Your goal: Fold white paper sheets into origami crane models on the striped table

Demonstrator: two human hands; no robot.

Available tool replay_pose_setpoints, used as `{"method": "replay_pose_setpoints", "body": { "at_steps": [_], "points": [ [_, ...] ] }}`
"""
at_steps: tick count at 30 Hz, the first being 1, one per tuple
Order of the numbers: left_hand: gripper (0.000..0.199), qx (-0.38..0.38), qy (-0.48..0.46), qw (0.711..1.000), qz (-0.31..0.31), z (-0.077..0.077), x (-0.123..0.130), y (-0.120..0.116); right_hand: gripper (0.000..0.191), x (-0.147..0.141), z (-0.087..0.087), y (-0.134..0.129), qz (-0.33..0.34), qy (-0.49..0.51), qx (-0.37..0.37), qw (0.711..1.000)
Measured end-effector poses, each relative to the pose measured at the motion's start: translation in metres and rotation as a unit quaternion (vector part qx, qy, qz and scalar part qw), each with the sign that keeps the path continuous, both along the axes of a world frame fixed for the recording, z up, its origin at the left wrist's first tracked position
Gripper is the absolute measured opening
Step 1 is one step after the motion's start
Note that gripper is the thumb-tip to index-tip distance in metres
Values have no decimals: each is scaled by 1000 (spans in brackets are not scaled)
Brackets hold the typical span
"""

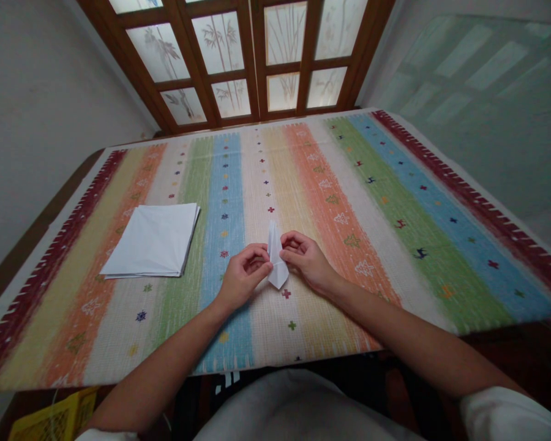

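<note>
A narrow white folded paper piece (275,257) stands between my two hands near the middle of the striped woven cloth (349,202). My left hand (247,275) pinches its lower left side with curled fingers. My right hand (303,257) holds its right side, fingertips against the folds. The paper's top point rises above both hands, and part of it is hidden behind my fingers. To the left lies a stack of square white paper sheets (151,242), out of reach of neither hand's fingers but not touched.
The cloth covers a table whose edges show on all sides. Wooden-framed frosted glass doors (234,61) stand beyond it, with pale walls on the left. A yellow plastic crate (57,419) sits on the floor at the lower left.
</note>
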State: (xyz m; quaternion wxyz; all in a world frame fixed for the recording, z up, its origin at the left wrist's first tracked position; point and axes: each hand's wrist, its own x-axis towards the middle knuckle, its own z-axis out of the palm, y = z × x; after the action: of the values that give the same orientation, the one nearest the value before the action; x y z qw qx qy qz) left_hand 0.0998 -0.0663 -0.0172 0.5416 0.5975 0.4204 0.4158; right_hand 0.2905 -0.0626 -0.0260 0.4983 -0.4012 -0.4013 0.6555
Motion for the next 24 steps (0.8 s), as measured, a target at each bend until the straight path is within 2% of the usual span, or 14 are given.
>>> {"method": "replay_pose_setpoints", "body": {
  "at_steps": [7, 13, 18, 24],
  "points": [
    [23, 79, 84, 993, 15, 9, 1, -2, 32, -2, -1, -1, 11, -19, -9, 1000],
    [12, 21, 33, 999, 24, 4, 3, -1, 30, -1, -1, -1, 15, -13, 5, 1000],
    [4, 61, 83, 994, 36, 4, 2, -3, 33, -2, -2, -2, 8, -38, 31, 999],
    [15, 39, 79, 996, 28, 0, 1, -2, 29, -3, -3, -2, -1, -75, 50, 996]
  ]
}}
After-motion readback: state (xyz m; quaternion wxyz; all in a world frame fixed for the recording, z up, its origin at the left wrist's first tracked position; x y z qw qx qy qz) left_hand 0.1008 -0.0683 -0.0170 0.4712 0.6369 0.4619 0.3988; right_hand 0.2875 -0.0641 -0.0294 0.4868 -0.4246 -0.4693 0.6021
